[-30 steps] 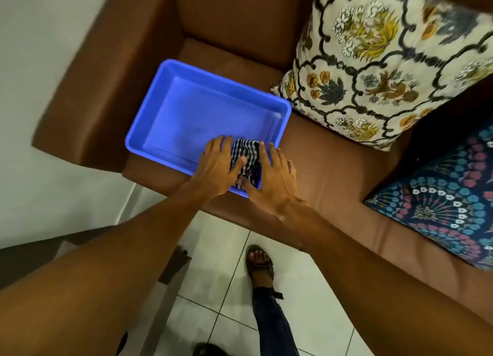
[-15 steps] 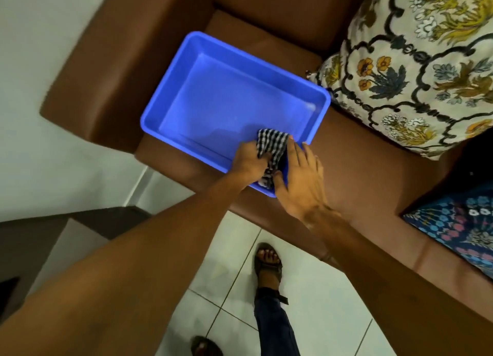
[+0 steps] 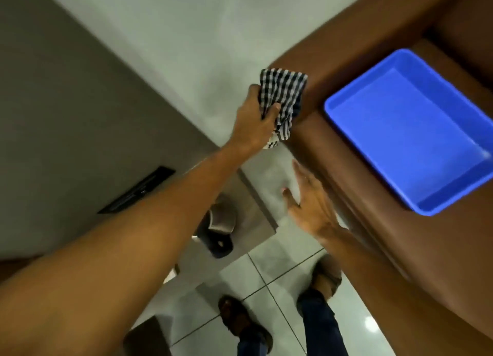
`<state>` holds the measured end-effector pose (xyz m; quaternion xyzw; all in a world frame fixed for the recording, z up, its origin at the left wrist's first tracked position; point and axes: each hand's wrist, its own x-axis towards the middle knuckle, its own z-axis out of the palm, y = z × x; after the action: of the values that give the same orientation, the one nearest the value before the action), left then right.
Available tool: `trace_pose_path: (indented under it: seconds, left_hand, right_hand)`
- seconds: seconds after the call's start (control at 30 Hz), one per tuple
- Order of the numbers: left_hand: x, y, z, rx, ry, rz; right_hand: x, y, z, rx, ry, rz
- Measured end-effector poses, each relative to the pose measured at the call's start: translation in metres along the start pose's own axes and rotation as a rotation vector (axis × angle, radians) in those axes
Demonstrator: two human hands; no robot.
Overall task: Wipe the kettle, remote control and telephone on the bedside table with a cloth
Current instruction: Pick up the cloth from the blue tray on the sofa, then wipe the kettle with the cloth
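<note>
Head camera view, looking down at a person's two bare arms, blurred by motion. At far left a grey-brown surface fills the frame, with a dark flat object [image 3: 137, 189] lying on it; it is too blurred to name, though it may be the remote control. Just right of that, low down, sits a rounded grey and dark-blue object [image 3: 218, 229] that cannot be identified either. No kettle or telephone is recognisable.

Toward the centre, the left hand [image 3: 257, 118] is clenched around a black-and-white checked cloth [image 3: 284, 94], held in the air in front of a pale wall and beside the arm of a brown leather sofa [image 3: 330, 142]. The cloth looks light, soft and limp; bunched in the fist with its loose end drooping, it should mould easily around whatever is wiped. A gathered handful seems the best way to hold it.

Below and right, the right hand [image 3: 310, 198] is open, fingers spread, holding nothing, close to the sofa's front edge.

Furthest right, an empty blue plastic tray [image 3: 346, 99] rests on the sofa seat. The person's sandalled feet [image 3: 244, 321] stand on pale floor tiles below.

The sofa arm stands nearest the cloth hand; nothing else appears to block its way leftward.
</note>
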<state>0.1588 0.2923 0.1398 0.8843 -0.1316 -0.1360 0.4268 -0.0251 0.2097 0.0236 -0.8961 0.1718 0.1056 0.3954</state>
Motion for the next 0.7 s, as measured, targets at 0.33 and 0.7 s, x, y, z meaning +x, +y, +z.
trace_pose_path:
  seconds: [0.33, 0.7]
  left_hand:
    - [-0.14, -0.181, -0.187, 0.109, 0.345, -0.146]
    - [-0.26, -0.281, -0.178, -0.154, 0.441, -0.598]
  right_hand:
    - [-0.083, -0.098, 0.186, 0.18, -0.09, 0.052]
    - [-0.076, -0.144, 0.248, 0.78, 0.187, 0.434]
